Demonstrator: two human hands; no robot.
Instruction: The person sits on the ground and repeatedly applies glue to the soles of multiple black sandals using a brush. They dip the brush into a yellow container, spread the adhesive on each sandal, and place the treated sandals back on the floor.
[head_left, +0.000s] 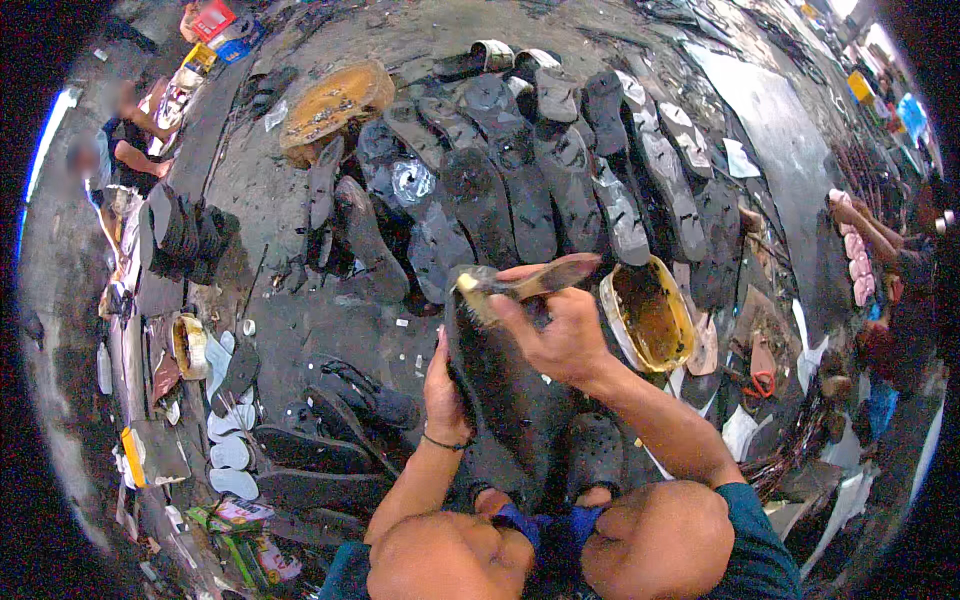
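My left hand (445, 398) holds a dark shoe sole (492, 385) by its left edge, in front of my knees. Closed around the wooden handle of a brush (562, 275), my right hand (568, 338) is over the upper part of the sole. The brush's pale yellowish bristles are against or just above the sole's far end; whether they touch is unclear. Just right of my right hand stands a yellowish plastic tub (612, 320) with brown, sticky-looking residue inside. Beyond my hands, several dark soles (490, 190) lie in rows on the ground.
A round tan slab (335, 105) lies at the far left of the rows. Stacked dark soles (180, 235), a smaller tub (188, 345) and pale insoles (232, 452) are to my left. Orange-handled scissors (763, 383) lie on the right. Other people work at both sides.
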